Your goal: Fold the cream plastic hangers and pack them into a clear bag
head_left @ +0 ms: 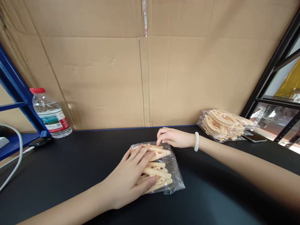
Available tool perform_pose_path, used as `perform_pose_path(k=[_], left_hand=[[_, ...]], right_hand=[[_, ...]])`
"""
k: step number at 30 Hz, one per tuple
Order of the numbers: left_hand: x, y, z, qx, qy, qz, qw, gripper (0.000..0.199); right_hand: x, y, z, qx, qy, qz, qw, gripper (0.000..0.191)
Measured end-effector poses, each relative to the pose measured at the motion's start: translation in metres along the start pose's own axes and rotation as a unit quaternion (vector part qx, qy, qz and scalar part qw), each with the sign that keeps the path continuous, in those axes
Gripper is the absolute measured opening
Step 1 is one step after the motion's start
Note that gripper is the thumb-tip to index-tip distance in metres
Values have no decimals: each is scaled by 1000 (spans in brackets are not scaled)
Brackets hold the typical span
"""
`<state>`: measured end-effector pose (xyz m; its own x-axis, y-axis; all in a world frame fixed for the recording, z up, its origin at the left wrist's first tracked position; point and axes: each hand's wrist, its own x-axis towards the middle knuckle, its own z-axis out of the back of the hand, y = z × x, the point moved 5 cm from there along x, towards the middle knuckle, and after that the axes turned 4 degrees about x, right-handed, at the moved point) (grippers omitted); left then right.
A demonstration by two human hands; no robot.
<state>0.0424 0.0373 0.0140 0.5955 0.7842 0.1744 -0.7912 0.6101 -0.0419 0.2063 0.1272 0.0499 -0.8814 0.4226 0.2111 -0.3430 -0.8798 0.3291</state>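
Observation:
A clear plastic bag (175, 172) of pale, flat, curved pieces (159, 171) with small holes lies on the black table. My left hand (131, 178) rests flat on the bag's left part, fingers stretched out and slightly spread, covering some of the pieces. At the far edge of the same bag, my right hand (170, 137) has its fingers bent and drawn together on the plastic. Its palm side is turned away, so the exact grip is partly hidden. A white coiled band (196, 141) circles the right wrist.
More clear bags of pale pieces (222, 125) are piled at the back right, beside a phone (255, 137). A water bottle (50, 114) with a red cap stands back left, near a blue frame (17, 84) and a white cable (20, 153). Cardboard (105, 81) walls the back.

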Motion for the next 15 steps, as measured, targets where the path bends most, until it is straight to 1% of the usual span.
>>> perform_pose_path(k=[2,5,8,11,15], left_hand=[[0,-2,1,0,-3,-3,1000,66],[2,-1,4,-2,1,-6,1000,64],[5,3,4,-9,19,-7,1000,69],[9,8,1,-15,31,-4,999,74],[10,12,-3,-26,41,-5,999,73]], right_hand=[[3,-3,-1,3,2,9,1000,27],[7,-10,-5,-1,29,16,999,28],[11,-17,-6,-8,41,10,999,28],[13,-23,-6,-15,44,3,999,23],[15,-30,-9,2,46,0,999,16]])
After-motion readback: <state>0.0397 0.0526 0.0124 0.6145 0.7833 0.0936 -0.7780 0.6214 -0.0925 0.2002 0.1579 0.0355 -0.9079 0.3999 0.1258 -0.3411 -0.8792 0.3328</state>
